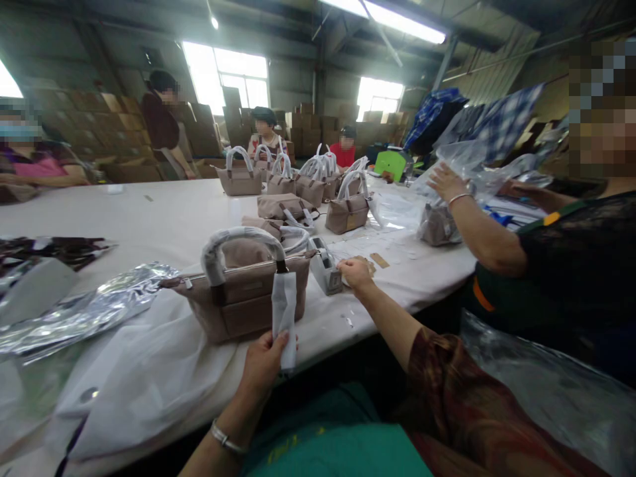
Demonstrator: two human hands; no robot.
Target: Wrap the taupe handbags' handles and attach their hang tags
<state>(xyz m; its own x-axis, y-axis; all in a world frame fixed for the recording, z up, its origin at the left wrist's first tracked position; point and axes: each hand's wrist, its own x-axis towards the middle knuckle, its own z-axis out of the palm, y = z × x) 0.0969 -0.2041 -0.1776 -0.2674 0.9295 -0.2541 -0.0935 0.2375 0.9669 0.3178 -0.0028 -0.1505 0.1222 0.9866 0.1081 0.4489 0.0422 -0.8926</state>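
A taupe handbag (243,298) stands upright at the table's near edge, its arched handle (242,233) wrapped in white material. From its right side hangs a strip of white wrapping paper (284,305). My left hand (268,361) is closed on the lower end of this strip, thumb in front. Just right of the bag sits a grey tape dispenser (326,270). My right hand (356,273) is at the dispenser's near end with fingers pinched together; whatever lies between the fingertips is too small to make out.
Several similar handbags (348,212) stand behind on the white-covered table (163,215). Silver foil sheeting (114,301) and white sheets (144,371) lie left. Brown tags (379,260) lie beyond my right hand. At right, a co-worker (527,245) handles a plastic-covered bag (437,222).
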